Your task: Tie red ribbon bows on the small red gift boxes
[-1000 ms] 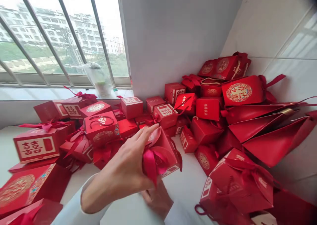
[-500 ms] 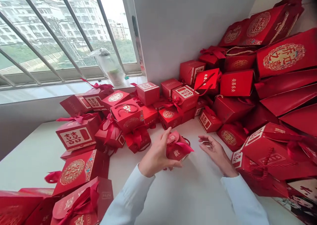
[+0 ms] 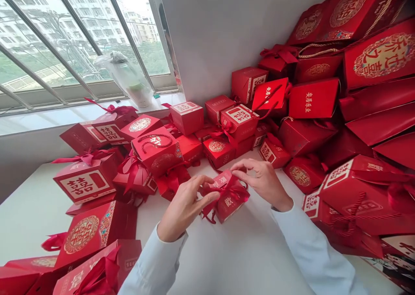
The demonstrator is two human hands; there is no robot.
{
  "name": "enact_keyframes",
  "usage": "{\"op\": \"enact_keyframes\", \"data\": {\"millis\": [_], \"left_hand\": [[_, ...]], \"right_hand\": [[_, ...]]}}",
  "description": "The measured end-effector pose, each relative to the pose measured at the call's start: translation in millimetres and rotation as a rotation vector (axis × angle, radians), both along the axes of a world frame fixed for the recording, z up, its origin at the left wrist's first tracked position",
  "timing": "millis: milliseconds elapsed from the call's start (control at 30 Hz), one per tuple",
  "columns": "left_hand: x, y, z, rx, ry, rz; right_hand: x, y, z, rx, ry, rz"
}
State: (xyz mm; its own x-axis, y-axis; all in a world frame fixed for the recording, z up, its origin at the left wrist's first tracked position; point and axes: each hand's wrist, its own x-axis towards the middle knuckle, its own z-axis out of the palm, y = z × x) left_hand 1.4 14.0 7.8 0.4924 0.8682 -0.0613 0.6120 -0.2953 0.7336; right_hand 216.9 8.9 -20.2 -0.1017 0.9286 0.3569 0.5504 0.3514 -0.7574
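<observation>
A small red gift box with gold characters stands on the white table in front of me, a dark red ribbon bow across its top. My left hand is at the box's left side, its thumb and curled fingers closed about the left part of the bow; the exact contact is partly hidden. From the right, my right hand pinches with thumb and forefinger at the box's upper back edge, by the top flap. A twisted cord handle hangs low on the box's left.
Red gift boxes, such as a box with a white label, stand stacked on the left and along the back. Larger red gift bags fill the right side. A plastic-wrapped cup rests on the sill of the barred window.
My right hand has come in from the right to the box's top. My left hand has shifted from gripping the box's side to its bow, and the box has turned somewhat.
</observation>
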Motion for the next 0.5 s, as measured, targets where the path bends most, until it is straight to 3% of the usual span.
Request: {"op": "enact_keyframes", "data": {"millis": [133, 300, 400, 500], "left_hand": [[3, 3, -7.6, 0.003, -0.025, 0.031], [4, 1, -11.4, 0.047, -0.012, 0.037], [5, 0, -8.8, 0.069, -0.033, 0.061], [6, 2, -7.4, 0.048, -0.086, 0.101]], "right_hand": [[-6, 22, -8.4, -0.019, -0.068, -0.062], [-4, 30, -21.6, -0.008, -0.115, -0.109], [5, 26, -13.5, 0.09, -0.096, -0.176], [14, 17, 6.4, 0.116, -0.061, -0.06]]}}
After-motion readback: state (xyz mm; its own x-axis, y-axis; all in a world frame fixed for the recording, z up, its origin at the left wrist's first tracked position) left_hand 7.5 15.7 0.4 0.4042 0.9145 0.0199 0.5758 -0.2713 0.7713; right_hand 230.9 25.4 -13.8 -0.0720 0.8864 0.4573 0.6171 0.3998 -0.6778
